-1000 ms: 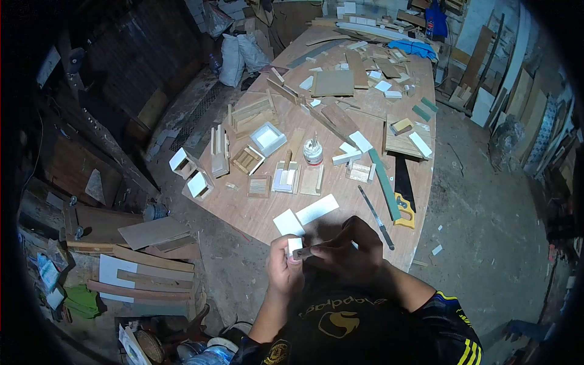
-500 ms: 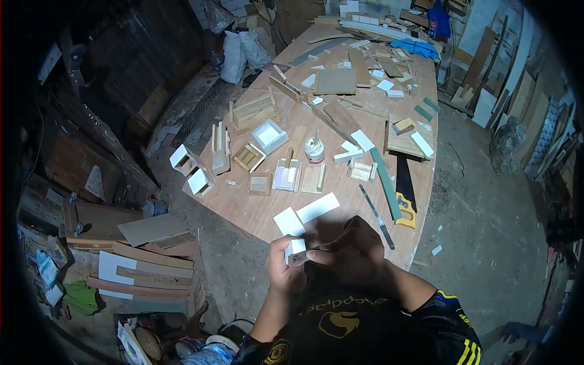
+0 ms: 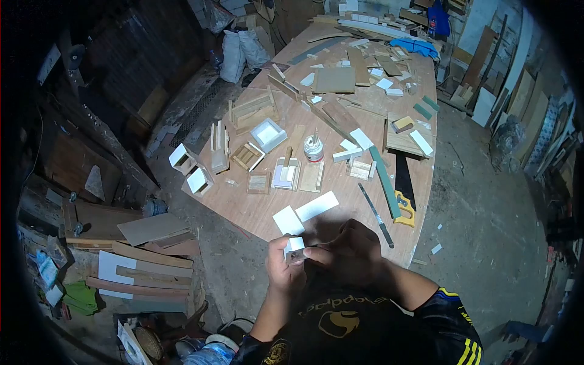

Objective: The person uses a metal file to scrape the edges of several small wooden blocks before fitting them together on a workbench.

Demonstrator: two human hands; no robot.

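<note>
My left hand (image 3: 283,266) grips a small white block (image 3: 295,245) at the near edge of the wooden table (image 3: 340,201). My right hand (image 3: 348,252) meets it from the right, fingers pinched on a thin wooden strip (image 3: 302,254) pressed against the block. Both hands hover just above the table's near edge. Two flat white panels (image 3: 304,214) lie on the table right beyond them.
Small open wooden boxes (image 3: 258,149), a glue bottle (image 3: 314,148), a file (image 3: 376,215), a yellow-handled handsaw (image 3: 403,193) and a green strip (image 3: 383,176) lie on the table. Offcuts crowd its far end. Boards (image 3: 143,264) are stacked on the floor at left.
Both hands stay together on the white block, with only small shifts of the fingers and the strip. The view has tilted slightly.
</note>
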